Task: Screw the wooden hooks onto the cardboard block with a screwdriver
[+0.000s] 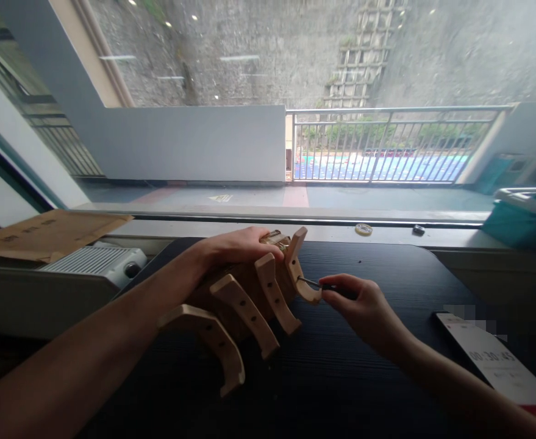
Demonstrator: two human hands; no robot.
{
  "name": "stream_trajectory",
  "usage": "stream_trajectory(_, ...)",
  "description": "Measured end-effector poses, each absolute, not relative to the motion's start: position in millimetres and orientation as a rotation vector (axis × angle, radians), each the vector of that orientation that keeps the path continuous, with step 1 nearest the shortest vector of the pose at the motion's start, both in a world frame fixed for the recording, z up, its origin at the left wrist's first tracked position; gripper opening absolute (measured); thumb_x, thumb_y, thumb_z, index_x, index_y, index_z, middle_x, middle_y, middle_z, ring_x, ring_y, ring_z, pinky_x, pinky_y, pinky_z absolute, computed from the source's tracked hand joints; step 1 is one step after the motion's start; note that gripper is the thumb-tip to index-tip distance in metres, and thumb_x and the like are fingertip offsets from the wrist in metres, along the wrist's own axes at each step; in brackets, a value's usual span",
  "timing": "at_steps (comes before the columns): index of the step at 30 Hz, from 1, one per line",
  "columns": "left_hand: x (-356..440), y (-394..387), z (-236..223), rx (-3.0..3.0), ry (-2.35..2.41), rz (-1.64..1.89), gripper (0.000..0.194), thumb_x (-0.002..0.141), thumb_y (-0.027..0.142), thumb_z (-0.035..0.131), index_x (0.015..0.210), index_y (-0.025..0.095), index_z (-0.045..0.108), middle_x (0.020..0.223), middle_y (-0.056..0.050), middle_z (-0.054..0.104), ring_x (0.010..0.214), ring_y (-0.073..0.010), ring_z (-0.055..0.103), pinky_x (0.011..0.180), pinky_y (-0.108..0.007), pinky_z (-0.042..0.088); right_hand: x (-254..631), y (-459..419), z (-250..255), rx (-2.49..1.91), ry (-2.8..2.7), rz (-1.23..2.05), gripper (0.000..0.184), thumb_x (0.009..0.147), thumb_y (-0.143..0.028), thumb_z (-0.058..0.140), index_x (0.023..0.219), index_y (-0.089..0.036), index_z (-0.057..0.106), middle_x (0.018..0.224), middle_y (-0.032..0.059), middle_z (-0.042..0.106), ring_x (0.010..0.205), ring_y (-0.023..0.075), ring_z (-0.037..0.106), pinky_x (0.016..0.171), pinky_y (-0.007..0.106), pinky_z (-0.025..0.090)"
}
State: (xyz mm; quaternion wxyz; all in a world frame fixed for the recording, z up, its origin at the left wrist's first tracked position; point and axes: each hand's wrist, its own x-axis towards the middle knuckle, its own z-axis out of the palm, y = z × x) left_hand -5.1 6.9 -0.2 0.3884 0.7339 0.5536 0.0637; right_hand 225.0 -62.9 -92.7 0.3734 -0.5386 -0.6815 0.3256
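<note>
A wooden piece (240, 319) with several curved, rib-like arms lies tilted on the dark table. Dark round holes show in the arms. My left hand (242, 244) is closed over the far end of its body, the fingertips partly hidden. In my right hand (352, 296) is a screwdriver (327, 286) with a dark handle, pinched between thumb and fingers. Its thin metal shaft points left, and the tip meets a hole in the farthest arm (297, 268). Whether a screw sits in that hole, I cannot tell.
On the black table (386, 268), a phone (491, 360) showing a timer lies at the right. A tape roll (363, 229) and a small dark object (418, 230) rest on the window sill. A teal bin (519, 213) stands at right, a brown envelope (48, 231) above a white heater (98, 262) at left.
</note>
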Motion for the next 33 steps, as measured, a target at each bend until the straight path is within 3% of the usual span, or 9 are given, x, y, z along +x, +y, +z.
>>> stream_trajectory(4,-1.1,4.8,0.3,1.906,1.442,0.148,0.048,0.068,0.05,0.061,0.102,0.016,0.056,0.093,-0.007,0.067,0.084,-0.0241,0.063,0.068,-0.031,0.046,230.3,-65.5,-89.9,-1.405,-1.781,0.881,0.026,0.079,-0.033,0.059,0.099,-0.018,0.069,0.085,0.0049,0.072,0.075,0.0195,0.065,0.063,0.029,0.049)
stream_trajectory(8,-2.0,7.1,-2.0,1.927,1.432,0.148,0.049,0.069,0.052,0.06,0.103,0.015,0.056,0.095,-0.007,0.067,0.086,-0.0256,0.063,0.069,-0.032,0.047,237.8,-78.5,-75.9,-1.336,-2.267,0.271,0.034,0.083,-0.018,0.054,0.116,-0.023,0.06,0.086,0.0031,0.068,0.07,0.017,0.063,0.057,0.027,0.044)
stream_trajectory(11,-4.3,9.4,-3.4,1.921,1.402,0.144,0.052,0.07,0.052,0.061,0.106,0.015,0.055,0.098,-0.008,0.066,0.089,-0.0263,0.063,0.071,-0.032,0.047,242.1,-82.8,-67.5,-1.106,-2.567,-0.271,0.034,0.082,-0.003,0.048,0.111,-0.018,0.06,0.079,0.0031,0.062,0.06,0.0151,0.056,0.048,0.025,0.035)
stream_trajectory(14,-5.5,10.1,-2.6,1.92,1.384,0.124,0.055,0.069,0.053,0.061,0.108,0.015,0.054,0.099,-0.008,0.066,0.09,-0.0262,0.062,0.072,-0.032,0.047,244.3,-77.5,-70.0,-0.902,-2.679,-0.492,0.03,0.082,-0.001,0.047,0.105,-0.014,0.061,0.072,0.0026,0.059,0.056,0.0151,0.052,0.044,0.026,0.031)
stream_trajectory(17,-5.0,8.5,-0.2,1.91,1.385,0.125,0.054,0.069,0.052,0.06,0.108,0.015,0.054,0.099,-0.009,0.066,0.088,-0.0256,0.062,0.072,-0.033,0.047,240.4,-72.0,-82.5,-0.963,-2.531,-0.253,0.028,0.085,-0.007,0.047,0.106,-0.015,0.063,0.075,0.0034,0.064,0.059,0.0147,0.056,0.05,0.025,0.038)
stream_trajectory(22,-0.7,4.6,1.1,1.924,1.362,0.126,0.046,0.07,0.047,0.06,0.103,0.015,0.055,0.094,-0.007,0.066,0.084,-0.0234,0.062,0.069,-0.031,0.047,229.1,-73.1,-93.2,-1.407,-1.854,0.721,0.027,0.084,-0.029,0.054,0.104,-0.016,0.067,0.092,0.0063,0.072,0.077,0.0181,0.066,0.066,0.027,0.05)
stream_trajectory(25,2.6,2.3,-0.4,1.963,1.385,0.114,0.043,0.068,0.046,0.061,0.099,0.017,0.055,0.09,-0.005,0.065,0.081,-0.0228,0.062,0.065,-0.029,0.046,231.3,-74.9,-87.2,-1.442,-1.8,0.918,0.029,0.084,-0.034,0.054,0.101,-0.017,0.069,0.092,0.0061,0.072,0.079,0.0197,0.066,0.065,0.028,0.05)
stream_trajectory(30,3.1,0.7,-2.7,1.99,1.378,0.128,0.041,0.068,0.048,0.06,0.096,0.019,0.057,0.088,-0.003,0.066,0.081,-0.0228,0.062,0.065,-0.029,0.047,240.8,-84.9,-72.7,-1.366,-2.342,0.179,0.034,0.085,-0.022,0.053,0.119,-0.021,0.058,0.087,0.0045,0.07,0.069,0.0188,0.064,0.056,0.028,0.042)
stream_trajectory(33,0.7,2.7,-3.4,2.002,1.367,0.127,0.042,0.067,0.051,0.061,0.094,0.019,0.057,0.087,-0.002,0.065,0.08,-0.0227,0.062,0.066,-0.029,0.046,243.3,-87.7,-67.6,-1.125,-2.638,-0.348,0.034,0.082,-0.003,0.047,0.109,-0.017,0.061,0.076,0.003,0.064,0.056,0.0158,0.056,0.046,0.026,0.031)
